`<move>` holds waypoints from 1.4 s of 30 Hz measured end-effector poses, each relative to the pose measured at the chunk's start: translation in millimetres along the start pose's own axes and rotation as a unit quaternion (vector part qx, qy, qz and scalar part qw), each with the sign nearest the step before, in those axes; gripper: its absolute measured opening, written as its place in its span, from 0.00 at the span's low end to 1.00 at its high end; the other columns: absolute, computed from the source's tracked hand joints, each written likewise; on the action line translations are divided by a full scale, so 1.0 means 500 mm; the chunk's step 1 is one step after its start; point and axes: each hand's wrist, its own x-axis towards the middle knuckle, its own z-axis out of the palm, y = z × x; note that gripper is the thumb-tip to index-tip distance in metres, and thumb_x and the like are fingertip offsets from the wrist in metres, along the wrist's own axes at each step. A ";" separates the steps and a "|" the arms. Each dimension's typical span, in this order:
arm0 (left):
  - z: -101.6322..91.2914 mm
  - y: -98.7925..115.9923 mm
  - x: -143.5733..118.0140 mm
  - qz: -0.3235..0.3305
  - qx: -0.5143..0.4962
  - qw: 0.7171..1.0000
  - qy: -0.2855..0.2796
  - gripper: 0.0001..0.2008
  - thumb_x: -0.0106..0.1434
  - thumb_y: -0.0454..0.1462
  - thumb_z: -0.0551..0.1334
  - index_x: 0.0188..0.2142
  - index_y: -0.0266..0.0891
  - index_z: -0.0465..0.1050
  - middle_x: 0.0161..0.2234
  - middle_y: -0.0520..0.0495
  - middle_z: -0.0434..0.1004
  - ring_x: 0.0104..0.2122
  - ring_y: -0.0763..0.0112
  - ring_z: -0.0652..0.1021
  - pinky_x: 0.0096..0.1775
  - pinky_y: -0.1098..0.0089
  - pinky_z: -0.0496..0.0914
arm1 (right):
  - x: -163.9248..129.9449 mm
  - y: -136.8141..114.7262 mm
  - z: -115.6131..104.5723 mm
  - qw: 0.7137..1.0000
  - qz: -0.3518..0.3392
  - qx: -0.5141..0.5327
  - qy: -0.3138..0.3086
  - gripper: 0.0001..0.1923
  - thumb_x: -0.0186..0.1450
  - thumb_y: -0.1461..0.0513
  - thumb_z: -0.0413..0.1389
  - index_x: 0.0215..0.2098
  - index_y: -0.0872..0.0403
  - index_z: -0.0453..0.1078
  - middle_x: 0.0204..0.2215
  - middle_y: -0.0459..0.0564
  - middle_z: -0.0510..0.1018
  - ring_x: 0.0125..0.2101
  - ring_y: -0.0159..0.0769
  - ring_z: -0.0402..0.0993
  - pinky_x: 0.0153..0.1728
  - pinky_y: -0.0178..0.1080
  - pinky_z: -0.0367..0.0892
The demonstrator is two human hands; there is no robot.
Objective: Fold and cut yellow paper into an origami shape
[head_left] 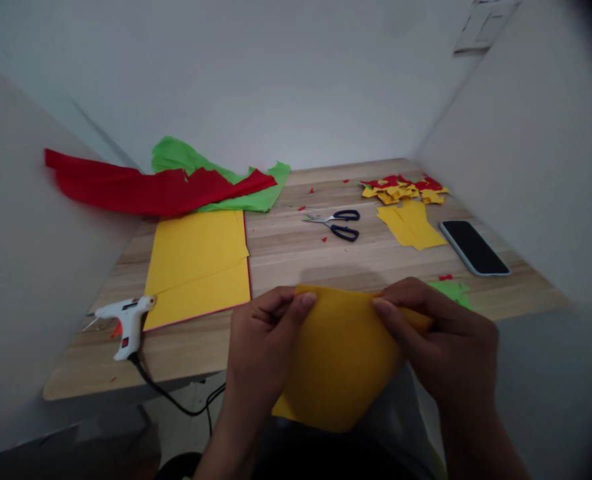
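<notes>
While over the wooden table (pixel 286 257), left hand (pixel 261 347) and right hand (pixel 446 340) both pinching yellow paper (pixel 343 357), maybe folded; scissors (pixel 340 223) well apart.

Two bare hands are showing from the head-worn camera; the left hand (pixel 261 347) and the right hand (pixel 446 347) are wearing no gloves, rings or bands that the view is revealing; both wrists and forearms are running uncovered to the bottom edge, with no sleeve, cuff or watch appearing; the fingernails are looking short and unpainted, one catching light on each thumb; below the forearms, dark clothing is filling the lower frame, too dim for its cut or fabric to be telling.
</notes>
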 end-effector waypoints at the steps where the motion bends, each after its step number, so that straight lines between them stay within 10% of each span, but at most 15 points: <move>1: 0.000 0.000 0.000 0.002 0.004 1.000 0.002 0.09 0.54 0.43 0.69 0.22 0.42 0.78 0.19 0.53 0.76 0.17 0.75 0.71 0.17 0.77 0.62 | 0.000 0.000 0.000 1.000 -0.001 0.001 0.001 0.06 0.62 0.62 0.62 0.27 0.49 0.74 0.25 0.43 0.78 0.26 0.34 0.75 0.27 0.35 0.71; 17: 0.005 0.008 0.006 0.033 0.036 0.999 0.016 0.10 0.54 0.42 0.67 0.20 0.42 0.78 0.16 0.54 0.70 0.17 0.76 0.66 0.17 0.77 0.59 | -0.008 0.004 -0.002 1.000 0.001 -0.013 0.008 0.03 0.62 0.61 0.63 0.30 0.47 0.74 0.26 0.41 0.80 0.27 0.32 0.76 0.27 0.32 0.72; 23: -0.003 -0.002 0.020 0.049 0.044 0.998 0.022 0.11 0.56 0.42 0.67 0.20 0.41 0.75 0.19 0.54 0.70 0.20 0.76 0.67 0.20 0.78 0.62 | -0.008 0.021 -0.007 0.992 0.105 0.068 0.033 0.09 0.57 0.61 0.66 0.36 0.47 0.76 0.28 0.43 0.80 0.28 0.33 0.78 0.26 0.32 0.73; 29: -0.005 -0.014 0.032 0.014 0.024 1.000 0.009 0.12 0.57 0.43 0.67 0.23 0.39 0.75 0.20 0.54 0.71 0.20 0.78 0.67 0.21 0.79 0.62 | -0.005 0.055 -0.009 0.956 0.223 0.179 -0.069 0.07 0.57 0.57 0.67 0.31 0.50 0.77 0.27 0.46 0.79 0.27 0.33 0.77 0.24 0.32 0.71; 42: -0.025 -0.015 0.042 -0.009 0.056 0.998 0.026 0.14 0.56 0.45 0.66 0.21 0.39 0.71 0.19 0.53 0.70 0.19 0.77 0.67 0.19 0.78 0.61 | -0.021 0.047 -0.026 0.991 0.031 0.124 -0.042 0.08 0.61 0.66 0.63 0.36 0.46 0.74 0.30 0.41 0.80 0.28 0.27 0.77 0.29 0.25 0.74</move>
